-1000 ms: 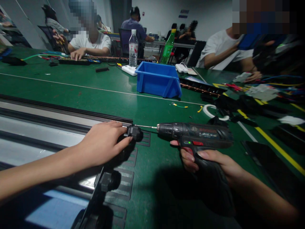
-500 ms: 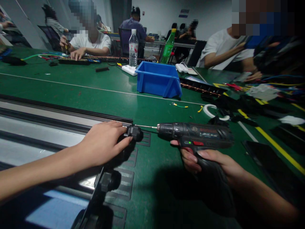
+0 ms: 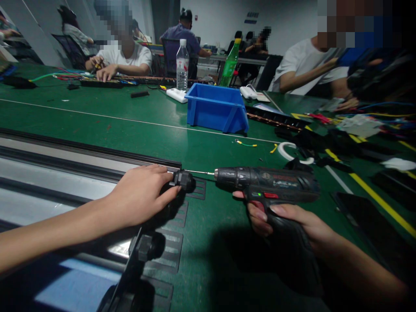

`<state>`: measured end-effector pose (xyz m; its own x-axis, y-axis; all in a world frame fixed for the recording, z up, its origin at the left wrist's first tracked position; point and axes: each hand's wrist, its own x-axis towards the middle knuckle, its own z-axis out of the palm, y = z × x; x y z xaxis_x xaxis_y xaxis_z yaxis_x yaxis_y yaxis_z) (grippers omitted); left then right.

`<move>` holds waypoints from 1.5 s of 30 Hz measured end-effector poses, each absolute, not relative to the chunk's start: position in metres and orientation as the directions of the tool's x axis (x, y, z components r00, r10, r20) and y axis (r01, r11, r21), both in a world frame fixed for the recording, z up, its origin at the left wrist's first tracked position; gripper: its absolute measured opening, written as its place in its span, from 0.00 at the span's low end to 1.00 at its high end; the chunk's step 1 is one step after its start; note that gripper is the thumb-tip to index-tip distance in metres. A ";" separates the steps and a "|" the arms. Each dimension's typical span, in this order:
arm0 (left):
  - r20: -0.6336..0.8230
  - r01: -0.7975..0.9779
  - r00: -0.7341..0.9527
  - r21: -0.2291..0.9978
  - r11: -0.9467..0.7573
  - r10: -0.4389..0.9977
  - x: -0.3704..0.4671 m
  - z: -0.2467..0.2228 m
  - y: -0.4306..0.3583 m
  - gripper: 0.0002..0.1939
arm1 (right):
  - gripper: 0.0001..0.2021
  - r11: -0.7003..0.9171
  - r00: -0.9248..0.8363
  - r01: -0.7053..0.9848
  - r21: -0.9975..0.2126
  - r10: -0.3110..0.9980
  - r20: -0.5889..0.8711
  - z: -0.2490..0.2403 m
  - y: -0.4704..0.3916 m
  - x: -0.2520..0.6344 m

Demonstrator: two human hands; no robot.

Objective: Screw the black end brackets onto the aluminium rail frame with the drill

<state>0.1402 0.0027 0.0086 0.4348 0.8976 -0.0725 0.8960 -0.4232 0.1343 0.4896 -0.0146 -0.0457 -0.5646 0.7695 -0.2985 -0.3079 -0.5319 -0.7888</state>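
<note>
No shift since before: right hand gripping drill, left hand cupped on black fitting, blue bin beyond.

Green worktable, white back wall, dim light

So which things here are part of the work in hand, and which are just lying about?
In use:
left hand on the black knob
right hand gripping the drill
drill bit against the knob
long panel

Lying about:
blue bin
clear bottle
green bottle
white ring
loose wires
</note>
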 end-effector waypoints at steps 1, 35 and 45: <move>-0.072 0.895 0.436 0.138 -0.424 0.897 0.140 0.009 0.003 0.23 | 0.29 -0.536 -0.567 -0.303 -0.788 0.766 -0.303 -0.046 -0.015 0.489; -0.064 0.895 0.435 0.143 -0.424 0.898 0.140 0.008 0.002 0.23 | 0.28 -0.537 -0.602 -0.316 -0.782 0.750 -0.272 -0.048 -0.014 0.492; -0.058 0.893 0.439 0.141 -0.428 0.897 0.140 0.007 0.003 0.22 | 0.27 -0.543 -0.609 -0.317 -0.778 0.745 -0.272 -0.049 -0.014 0.491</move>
<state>0.1396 0.0029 0.0073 0.4391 0.8965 -0.0585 0.8927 -0.4280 0.1407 0.4913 -0.0140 -0.0486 -0.6093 0.7450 -0.2716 -0.3166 -0.5426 -0.7781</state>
